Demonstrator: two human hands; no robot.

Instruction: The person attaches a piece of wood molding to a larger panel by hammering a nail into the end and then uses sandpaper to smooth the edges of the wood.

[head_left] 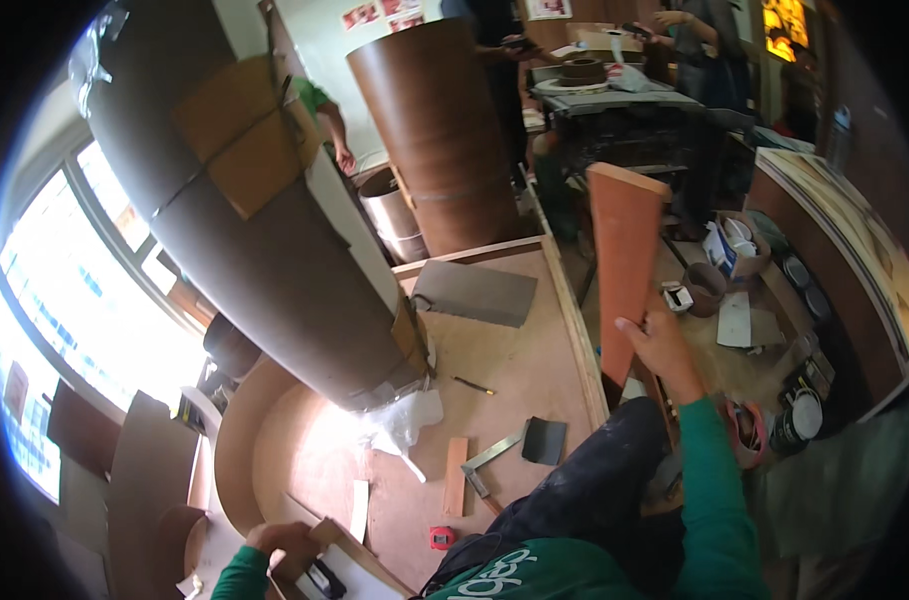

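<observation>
My right hand (652, 342) grips a long, reddish wooden board (626, 240), held upright over the right edge of a plywood base (494, 360). My left hand (286, 540) is closed on the edge of a pale-faced wooden piece (329, 555) at the lower left. Between my hands lie a red tape measure (441, 538), a short reddish strip (457, 470), a metal square (489, 455), a dark sheet (543, 440) and a pencil (472, 385). A grey-brown panel (474, 290) lies farther back on the base.
A tall grey wrapped column (239, 250) leans at left by a window, with plastic (399, 430) at its foot. A brown cylinder (419, 130) stands behind. Co-workers (689, 45) are around a cluttered table (614, 100). Boxes (734, 240), cans (802, 410) and curved panels (834, 280) are at right.
</observation>
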